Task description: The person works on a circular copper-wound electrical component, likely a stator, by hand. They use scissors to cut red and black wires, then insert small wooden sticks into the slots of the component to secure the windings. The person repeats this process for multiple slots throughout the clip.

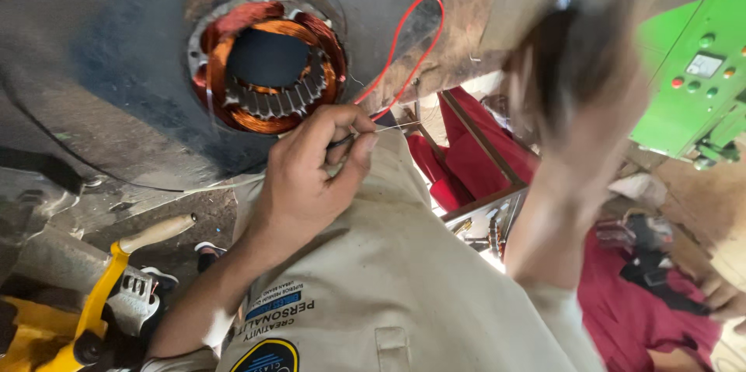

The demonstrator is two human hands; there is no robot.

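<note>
green control box [695,77], yellow-framed hacksaw [101,294], red cloth [474,158]

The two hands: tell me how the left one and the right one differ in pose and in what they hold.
The left hand is sharp and low, near the copper-wound stator; the right hand is raised close to the camera and blurred. The left hand pinches a thin wire between thumb and fingers; whether the right hand holds anything cannot be told. The left hand's back and knuckles show plainly; the right hand's fingers cannot be made out. Both are bare.
</note>
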